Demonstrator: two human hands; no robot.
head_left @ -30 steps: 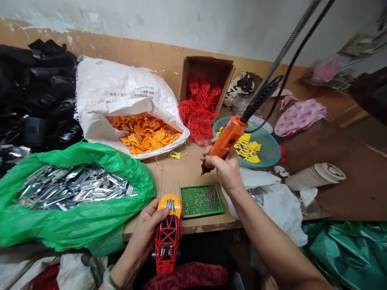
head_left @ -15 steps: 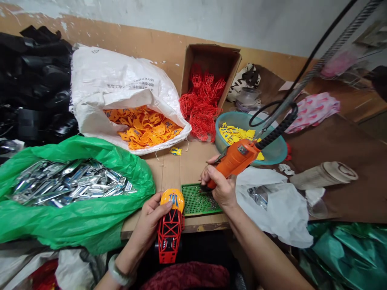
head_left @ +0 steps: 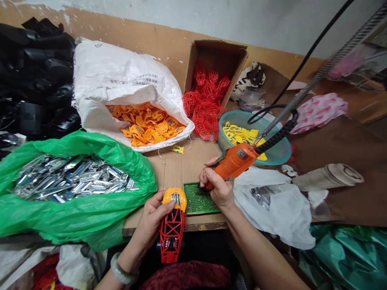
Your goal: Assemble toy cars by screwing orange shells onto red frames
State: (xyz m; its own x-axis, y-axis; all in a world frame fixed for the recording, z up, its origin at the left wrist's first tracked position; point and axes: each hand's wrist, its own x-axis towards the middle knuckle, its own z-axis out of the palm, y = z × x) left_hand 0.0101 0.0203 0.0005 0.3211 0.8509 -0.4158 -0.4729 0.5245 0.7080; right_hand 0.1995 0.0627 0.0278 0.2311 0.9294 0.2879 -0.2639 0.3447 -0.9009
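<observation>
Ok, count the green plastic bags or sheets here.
2. The bright green plastic bag is at left, open around shiny silver parts; the crumpled dark green plastic sheet or bag is at lower right, running out of view. Others may be hidden.

- Toy car (head_left: 171, 231), yellow-orange piece at its far end, red lattice body, near the green tray (head_left: 191, 206).
- Orange power screwdriver (head_left: 234, 162), slanting nose-down over that tray.
</observation>
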